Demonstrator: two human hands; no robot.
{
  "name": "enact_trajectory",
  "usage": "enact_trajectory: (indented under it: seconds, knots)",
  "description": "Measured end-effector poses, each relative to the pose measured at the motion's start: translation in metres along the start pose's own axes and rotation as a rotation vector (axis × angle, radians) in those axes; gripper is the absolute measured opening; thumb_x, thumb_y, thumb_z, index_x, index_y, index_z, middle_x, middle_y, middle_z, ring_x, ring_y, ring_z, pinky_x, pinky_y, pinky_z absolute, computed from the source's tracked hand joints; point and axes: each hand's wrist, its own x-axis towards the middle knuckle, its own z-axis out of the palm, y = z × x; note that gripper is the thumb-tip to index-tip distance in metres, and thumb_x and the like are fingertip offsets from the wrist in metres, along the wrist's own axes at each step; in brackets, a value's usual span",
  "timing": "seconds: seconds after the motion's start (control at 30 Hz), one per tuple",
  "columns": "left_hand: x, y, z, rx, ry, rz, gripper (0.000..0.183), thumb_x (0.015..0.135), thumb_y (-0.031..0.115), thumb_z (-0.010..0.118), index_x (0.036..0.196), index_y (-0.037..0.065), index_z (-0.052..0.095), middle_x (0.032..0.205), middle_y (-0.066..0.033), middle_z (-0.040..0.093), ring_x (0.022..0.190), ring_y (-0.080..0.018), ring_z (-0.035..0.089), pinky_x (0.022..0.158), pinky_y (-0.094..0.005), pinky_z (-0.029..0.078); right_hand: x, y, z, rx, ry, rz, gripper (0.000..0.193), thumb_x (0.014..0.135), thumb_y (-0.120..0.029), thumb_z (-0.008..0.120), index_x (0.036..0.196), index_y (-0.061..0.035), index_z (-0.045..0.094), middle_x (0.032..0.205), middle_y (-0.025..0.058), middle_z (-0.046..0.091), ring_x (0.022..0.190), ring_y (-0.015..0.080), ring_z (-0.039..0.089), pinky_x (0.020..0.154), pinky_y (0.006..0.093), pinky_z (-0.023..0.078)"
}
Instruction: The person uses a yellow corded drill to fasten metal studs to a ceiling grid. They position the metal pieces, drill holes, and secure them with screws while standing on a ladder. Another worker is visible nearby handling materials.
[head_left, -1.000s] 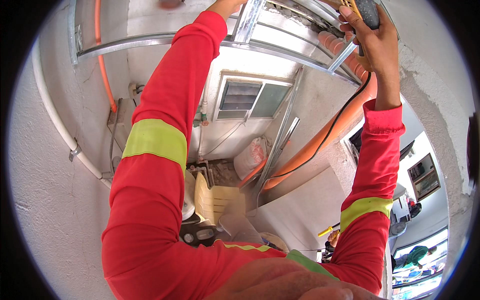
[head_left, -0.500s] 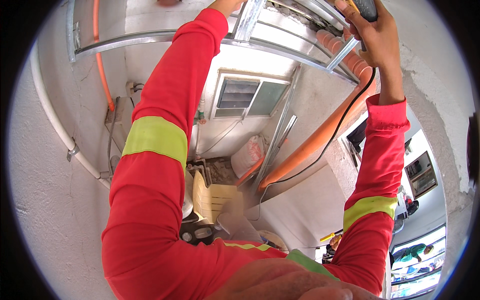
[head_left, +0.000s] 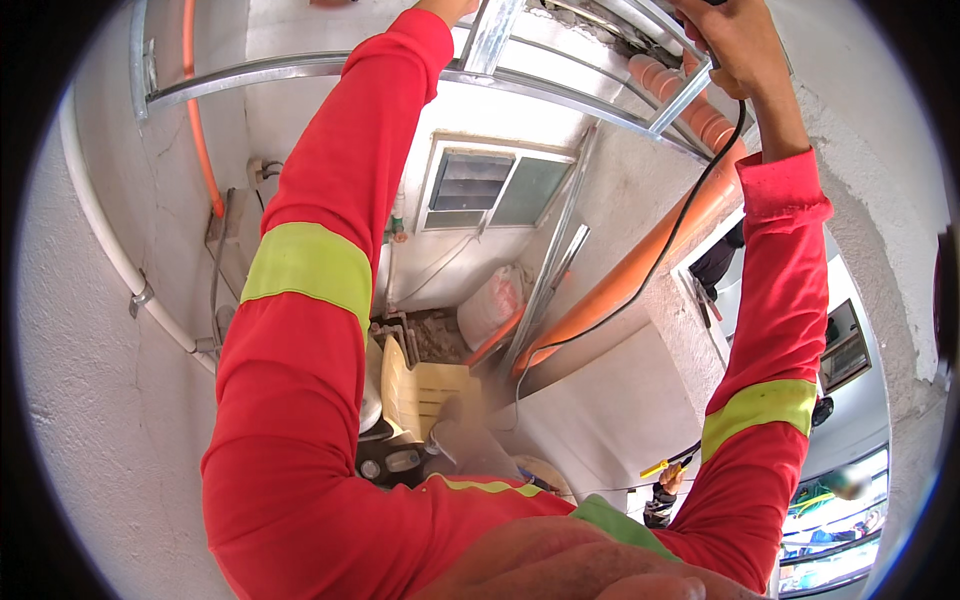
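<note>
Overhead runs a metal stud frame (head_left: 270, 78) of silvery channels. My left hand (head_left: 447, 8) reaches up beside its upright, and only the part near the wrist shows; the fingers are cut off by the top edge. At the upper right, my right hand (head_left: 742, 50) is closed around a corded power tool, close to the frame's short cross channel (head_left: 682, 98). Most of the tool lies outside the picture, so its exact kind is unclear. From under the hand, a black cord (head_left: 690, 225) hangs down along the orange pipe.
A thick orange pipe (head_left: 640, 265) slants down on the right. Below are a cream plastic chair (head_left: 402, 390), a white sack (head_left: 492, 308) and leaning metal channels (head_left: 555, 270). A window (head_left: 490, 187) is in the far wall. Another person's hand (head_left: 672, 478) appears near a yellow-handled tool (head_left: 655, 468).
My right hand has gone up, taking the power tool mostly out of the picture. The right forearm has swung slightly outward. My left arm is nearly unchanged.
</note>
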Motion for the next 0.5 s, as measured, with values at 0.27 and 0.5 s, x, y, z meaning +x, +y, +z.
enact_trajectory:
  seconds: [0.27, 0.5]
  knots:
    - [-0.012, 0.011, 0.001, -0.099, 0.018, -0.039, 0.088, 0.086, 0.012, 0.080, 0.157, 0.002, 0.029, 0.132, -0.0263, 0.059, 0.109, -0.0312, 0.065, 0.087, -0.0399, 0.057, -0.007, -0.015, -0.005, -0.034, 0.009, -0.007, 0.068, 0.085, -0.031, 0.080, 0.135, 0.0090, 0.056, 0.103, 0.0196, 0.073, 0.089, 0.0226, 0.070, 0.079, 0.0340, 0.055]
    - [-0.016, 0.020, -0.001, -0.101, -0.021, -0.077, 0.082, 0.090, 0.010, 0.077, 0.156, 0.004, 0.030, 0.116, -0.0205, 0.065, 0.098, -0.0283, 0.067, 0.080, -0.0412, 0.058, -0.007, -0.003, -0.003, 0.056, 0.026, -0.068, 0.070, 0.085, -0.031, 0.080, 0.136, 0.0107, 0.055, 0.113, 0.0230, 0.072, 0.099, 0.0265, 0.071, 0.088, 0.0348, 0.055]
